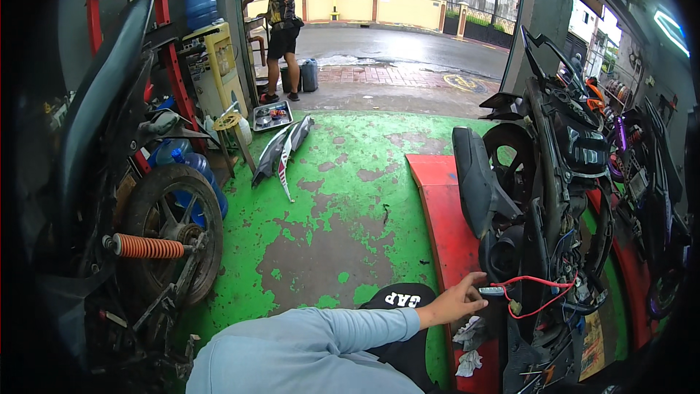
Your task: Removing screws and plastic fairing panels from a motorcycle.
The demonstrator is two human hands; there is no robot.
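Note:
My left hand (456,303) reaches right in a light blue sleeve (372,323). Its fingers close around the near end of a small, silvery, ribbed part (492,290); their exact contact is partly hidden. Red wire (539,279) runs from beside that part in a loop to the stripped motorcycle (561,197). A small greenish lump (515,307) sits by the wire. My right hand does not show. The motorcycle's frame, with wiring exposed, stands on a red platform (441,211), its dark seat (472,182) on the left side.
Crumpled rags (469,350) lie on the platform near my hand. Left stands another motorcycle's wheel (171,233) with an orange shock spring (149,246). A fairing panel (283,152) and a parts tray (272,115) rest on the green floor. Another person (281,25) stands by the doorway.

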